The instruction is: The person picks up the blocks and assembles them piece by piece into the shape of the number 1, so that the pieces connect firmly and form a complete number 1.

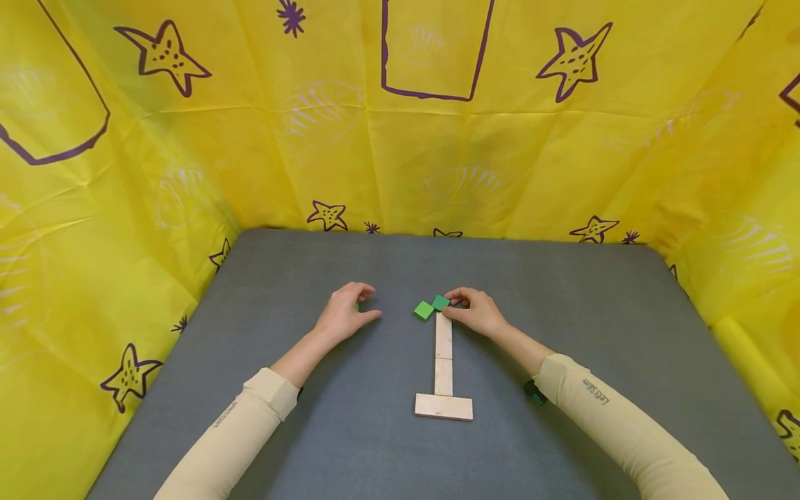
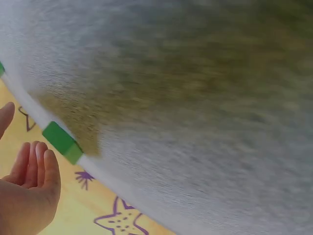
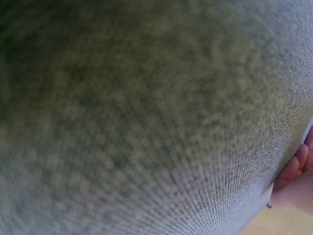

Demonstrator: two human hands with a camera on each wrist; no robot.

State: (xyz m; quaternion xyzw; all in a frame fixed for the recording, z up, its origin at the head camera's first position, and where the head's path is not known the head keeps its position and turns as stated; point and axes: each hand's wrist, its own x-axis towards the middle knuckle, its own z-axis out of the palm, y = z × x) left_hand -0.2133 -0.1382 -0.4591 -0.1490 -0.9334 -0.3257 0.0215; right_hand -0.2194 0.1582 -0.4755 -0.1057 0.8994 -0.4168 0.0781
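Observation:
In the head view my right hand [image 1: 478, 312] pinches a dark green square block [image 1: 440, 303] at the top of a column of pale wooden blocks [image 1: 443, 340]. A light green square block [image 1: 423, 310] lies tilted close to its left. My left hand [image 1: 342, 312] is held to the left of these, its thumb and fingers apart. Behind its fingers shows a sliver of green block [image 1: 358, 306], mostly hidden. The left wrist view has a green block [image 2: 62, 142] beyond the fingertips. In the right wrist view the fingers [image 3: 289, 169] show only at the edge; their block is hidden.
A wooden plank [image 1: 444, 407] lies crosswise at the column's near end. The grey tabletop [image 1: 300, 264] ends at yellow cloth walls [image 1: 387, 153] at the back and sides. A dark wrist strap [image 1: 535, 393] shows beneath the right sleeve.

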